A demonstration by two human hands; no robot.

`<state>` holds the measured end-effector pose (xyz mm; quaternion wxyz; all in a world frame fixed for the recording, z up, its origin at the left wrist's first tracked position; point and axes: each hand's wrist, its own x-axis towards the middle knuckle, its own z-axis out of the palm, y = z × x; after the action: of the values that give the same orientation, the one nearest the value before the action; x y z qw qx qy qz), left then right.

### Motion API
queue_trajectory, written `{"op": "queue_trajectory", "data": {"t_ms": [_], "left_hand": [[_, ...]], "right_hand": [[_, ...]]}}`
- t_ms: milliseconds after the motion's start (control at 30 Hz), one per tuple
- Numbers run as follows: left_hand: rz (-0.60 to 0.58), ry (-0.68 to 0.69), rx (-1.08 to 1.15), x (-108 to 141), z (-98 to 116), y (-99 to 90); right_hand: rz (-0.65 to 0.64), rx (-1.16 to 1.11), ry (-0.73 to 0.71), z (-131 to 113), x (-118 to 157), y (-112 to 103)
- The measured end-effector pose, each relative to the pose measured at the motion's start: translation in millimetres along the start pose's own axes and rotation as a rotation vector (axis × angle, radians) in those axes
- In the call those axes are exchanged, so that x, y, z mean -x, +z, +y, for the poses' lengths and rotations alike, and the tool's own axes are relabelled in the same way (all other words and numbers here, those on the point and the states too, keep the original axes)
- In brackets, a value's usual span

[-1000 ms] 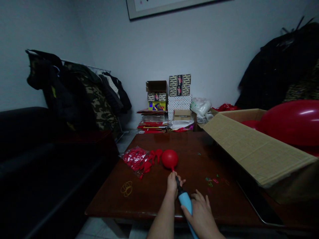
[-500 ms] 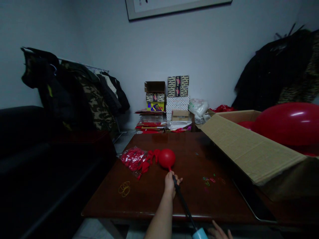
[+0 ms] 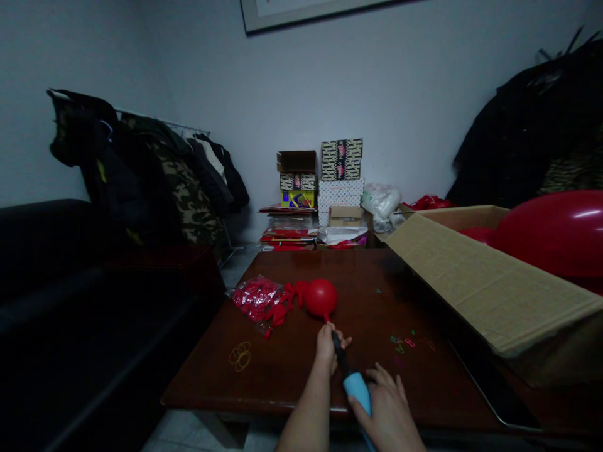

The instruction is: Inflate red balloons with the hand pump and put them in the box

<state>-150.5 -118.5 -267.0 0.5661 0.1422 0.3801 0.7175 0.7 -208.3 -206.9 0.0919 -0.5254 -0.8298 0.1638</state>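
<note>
A small, partly inflated red balloon point(image 3: 321, 297) stands over the table with its neck pointing toward me. My left hand point(image 3: 328, 344) pinches that neck where it meets the black nozzle end of a hand balloon pump point(image 3: 356, 388). The pump has a black shaft and a light blue body, which slants down toward me. My right hand point(image 3: 387, 402) is around the blue body, thumb on one side and fingers on the other; its palm side is hidden. Left of the balloon, a clear plastic bag point(image 3: 257, 300) of uninflated red balloons lies with some spilling out.
Yellow rubber bands point(image 3: 240, 356) lie at the table's left, and small coloured bands point(image 3: 399, 343) at its right. A cardboard box point(image 3: 490, 282) holding large red balloons point(image 3: 560, 232) stands on the right, beside a flat dark tablet-like slab point(image 3: 499, 389). A black sofa point(image 3: 108, 339) borders the left.
My right hand and the blue pump body have moved up toward my left hand, shortening the visible black shaft. The balloon looks slightly larger. The view has shifted a little.
</note>
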Motion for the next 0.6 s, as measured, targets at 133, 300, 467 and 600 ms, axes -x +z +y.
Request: {"op": "queue_trajectory", "data": {"t_ms": [133, 300, 467, 600], "left_hand": [[-0.004, 0.021, -0.024, -2.9, -1.3, -1.9], [0.011, 0.058, -0.054, -0.9, -2.6, 0.4], [0.0, 0.061, -0.074, 3.9, -1.4, 2.6], [-0.005, 0.066, -0.071, 4.0, -0.7, 1.7]], "right_hand": [[0.07, -0.001, 0.02, -13.8, -23.2, -0.3], [0.072, 0.028, 0.029, -9.7, -18.8, 9.6], [0.026, 0.037, 0.0, 9.2, 10.9, 20.2], [0.047, 0.105, 0.016, 33.4, 40.9, 38.8]]}}
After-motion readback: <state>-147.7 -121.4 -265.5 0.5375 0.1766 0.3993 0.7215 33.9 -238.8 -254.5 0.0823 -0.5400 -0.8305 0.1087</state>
